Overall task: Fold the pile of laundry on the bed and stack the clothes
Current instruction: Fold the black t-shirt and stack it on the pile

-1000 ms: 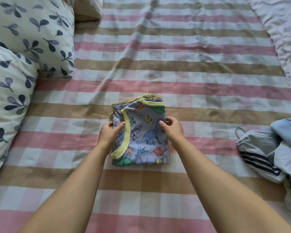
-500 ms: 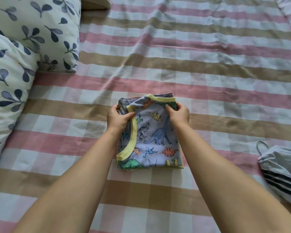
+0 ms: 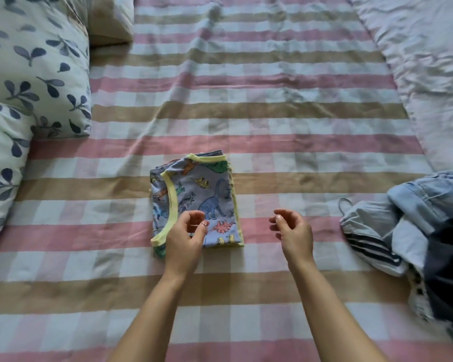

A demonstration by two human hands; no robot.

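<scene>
1. Nearby, saw two bare forearms rising from the lower edge, side by side and apart, above the sheet (image 3: 272, 113), checked in pink, tan and white.
2. Found the left hand (image 3: 185, 236) over the near left part of the top (image 3: 207, 194), hiding part of its yellow-trimmed corner. Fingers loosely curled, thumb apart from them, nothing pinched. Could not tell whether the palm touched the cloth.
3. Found the right hand (image 3: 293, 231) just right of the top, above bare sheet and clear of the cloth. Fingers curled loosely inward, gripping nothing.
4. Noted the top lying flat on the sheet near the middle of the bed, folded into a neat rectangle with its long side running away from the camera. Pale purple, printed with coloured dinosaurs, with yellow binding along the far edge and curving down the left side.
5. Off to the right, well apart from the top, spotted the pile (image 3: 416, 226). Unfolded and crumpled, with pale blue cloth on top, a white piece with dark stripes below it, and something dark and blurred at the near end.
6. Along the left edge, noted the near pillow (image 3: 0, 158) and, behind it, the far pillow (image 3: 37, 69), both white with blue leaf sprigs.
7. Farthest off, made out a tan pillow (image 3: 110, 19) at upper left and a rumpled white duvet (image 3: 424, 61) along the right side.
</scene>
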